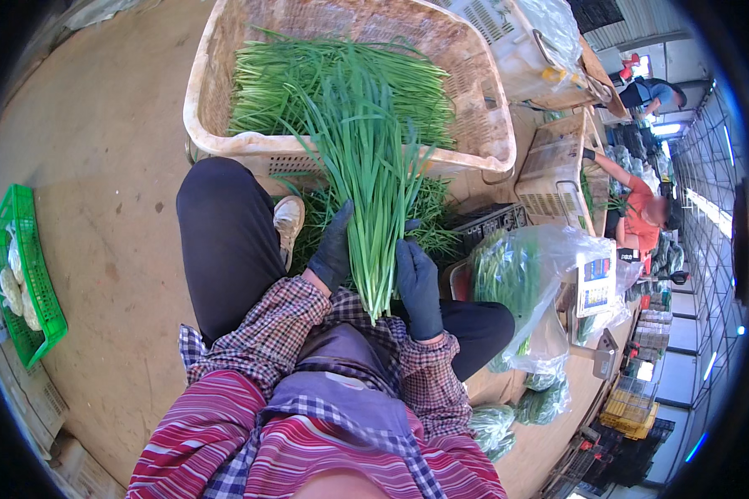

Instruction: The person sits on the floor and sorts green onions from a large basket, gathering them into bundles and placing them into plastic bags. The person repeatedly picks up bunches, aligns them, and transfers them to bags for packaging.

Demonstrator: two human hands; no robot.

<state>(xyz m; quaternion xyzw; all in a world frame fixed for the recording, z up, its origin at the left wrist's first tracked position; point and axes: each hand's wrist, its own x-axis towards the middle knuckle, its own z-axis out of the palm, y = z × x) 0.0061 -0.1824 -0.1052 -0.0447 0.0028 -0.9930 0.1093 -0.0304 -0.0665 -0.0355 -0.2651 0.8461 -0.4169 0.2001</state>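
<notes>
A bunch of garlic chives (pixel 372 187) lies between my two dark-gloved hands, its pale cut ends towards my lap and its leaf tips over the crate's near rim. My left hand (pixel 334 249) grips the bunch along its left side. On the other side, my right hand (pixel 419 284) has its fingers against the stalks. Beyond them stands a stained white plastic crate (pixel 474 163), with more chives (pixel 268 81) laid crosswise inside. Loose green leaves (pixel 434 215) lie below the crate, partly hidden by the bunch.
At right stand a plastic bag of chives (pixel 505 268), a weighing scale (pixel 596 280) and a black crate (pixel 487 224). A co-worker (pixel 646 212) sits by another white crate (pixel 552 168); another person (pixel 652 93) is farther off. A green basket (pixel 40 293) holds bagged items at left.
</notes>
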